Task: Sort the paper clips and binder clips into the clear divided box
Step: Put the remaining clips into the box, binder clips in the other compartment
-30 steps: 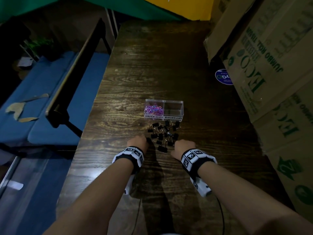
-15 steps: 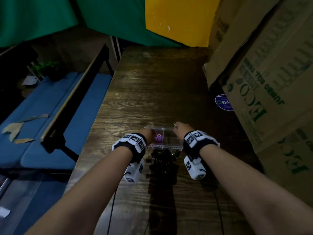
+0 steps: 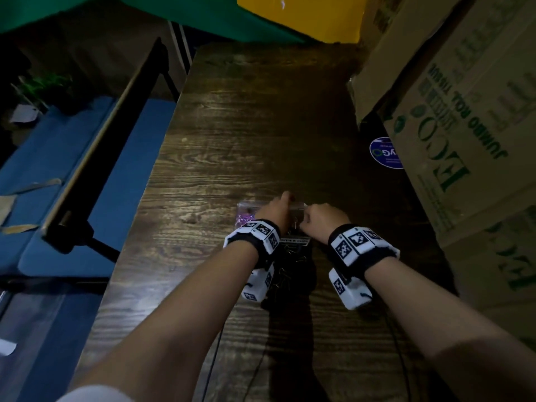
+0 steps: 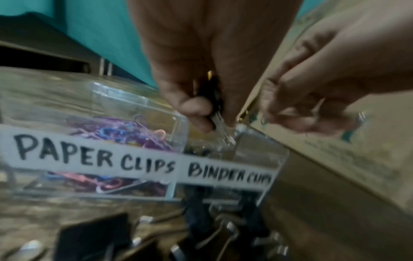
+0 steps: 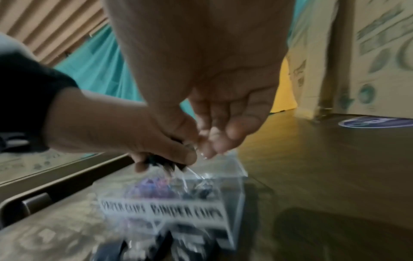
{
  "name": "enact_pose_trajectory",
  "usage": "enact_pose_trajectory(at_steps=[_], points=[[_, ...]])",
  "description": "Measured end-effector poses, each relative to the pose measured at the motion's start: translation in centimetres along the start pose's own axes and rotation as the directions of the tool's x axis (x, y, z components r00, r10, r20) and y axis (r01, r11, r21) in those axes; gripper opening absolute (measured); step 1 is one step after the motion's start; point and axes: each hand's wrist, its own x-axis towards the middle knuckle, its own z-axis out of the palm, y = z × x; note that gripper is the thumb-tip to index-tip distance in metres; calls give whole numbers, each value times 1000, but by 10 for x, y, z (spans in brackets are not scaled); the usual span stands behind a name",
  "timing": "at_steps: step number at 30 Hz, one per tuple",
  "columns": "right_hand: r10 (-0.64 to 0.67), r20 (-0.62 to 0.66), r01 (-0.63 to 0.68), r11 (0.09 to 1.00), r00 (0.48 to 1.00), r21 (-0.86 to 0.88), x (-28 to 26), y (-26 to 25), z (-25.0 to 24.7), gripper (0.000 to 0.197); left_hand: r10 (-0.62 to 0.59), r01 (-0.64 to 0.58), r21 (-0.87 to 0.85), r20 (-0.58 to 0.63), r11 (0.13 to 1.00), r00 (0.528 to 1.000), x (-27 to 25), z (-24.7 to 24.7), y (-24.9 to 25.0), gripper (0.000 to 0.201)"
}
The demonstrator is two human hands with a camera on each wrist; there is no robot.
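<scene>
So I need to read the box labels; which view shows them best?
The left wrist view: the labels fill the frame, reading PAPER CLIPS and BINDER CLIPS on the box. The right wrist view shows them smaller and blurred. In the head view the wrists hide nearly all of them.

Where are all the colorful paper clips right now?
The colorful paper clips sit in the left compartment of the clear divided box, behind the "PAPER CLIPS" label, left of the left hand in the left wrist view.
</scene>
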Motion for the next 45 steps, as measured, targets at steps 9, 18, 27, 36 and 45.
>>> enact_pose_trajectory(at_steps=[9, 18, 27, 36, 45], points=[[-216, 149, 245, 945, 965, -218, -23, 14, 59, 37, 137, -120, 297, -38, 947, 990, -42, -6, -18, 37], [-227, -40, 212, 950, 973, -230, -37, 19, 100, 51, 53, -62, 383, 34, 922, 998, -82, 43, -100, 45], [-113, -64, 107, 990, 992, -87, -34, 10, 109, 43, -72, 61, 368, 14, 928, 997, -78, 52, -87, 41], [120, 45, -127, 967, 992, 223, -34, 17, 90, 25, -104, 96, 279, 14, 956, 995, -80, 48, -79, 46], [-8, 76, -2, 991, 997, 137, -51, 12, 109, 29, -124, 128, 231, -30, 964, 992, -83, 58, -80, 40]])
